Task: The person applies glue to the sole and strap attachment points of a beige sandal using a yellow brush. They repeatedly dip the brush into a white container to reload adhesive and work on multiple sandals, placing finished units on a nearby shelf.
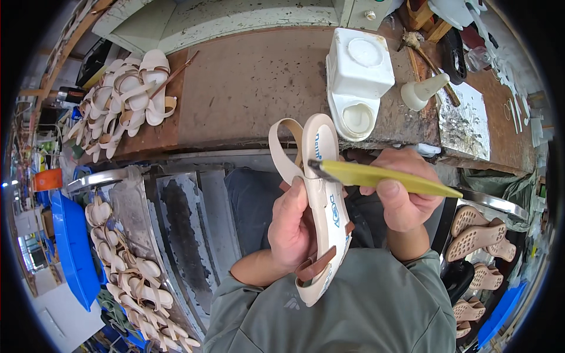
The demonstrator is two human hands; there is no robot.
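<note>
Overhead, workbench [253, 82] with a worn brown top, front edge running just beyond the hands; bare stretch of top between the heap of sandals [126, 97] at its left end and the white plastic tub [358, 76] near the right. Small white squeeze bottle [425, 89] tipped over just right of the tub. Below the front edge, open room over the lap, flanked by metal trays: more sandal uppers [126, 273] down the left, brown dotted soles [478, 235] at the right.

Cream sandal [325, 206], smooth insole, tan straps, looped heel strap standing up at the top. Yellow brush [382, 176], flat handle, dark bristle tip.

Left hand [293, 226] wrapped around the sandal's middle from the left, sole side in the palm, held upright above the lap. Right hand [400, 197] pinching the brush handle near its middle, tip touching the sandal's upper insole edge.
</note>
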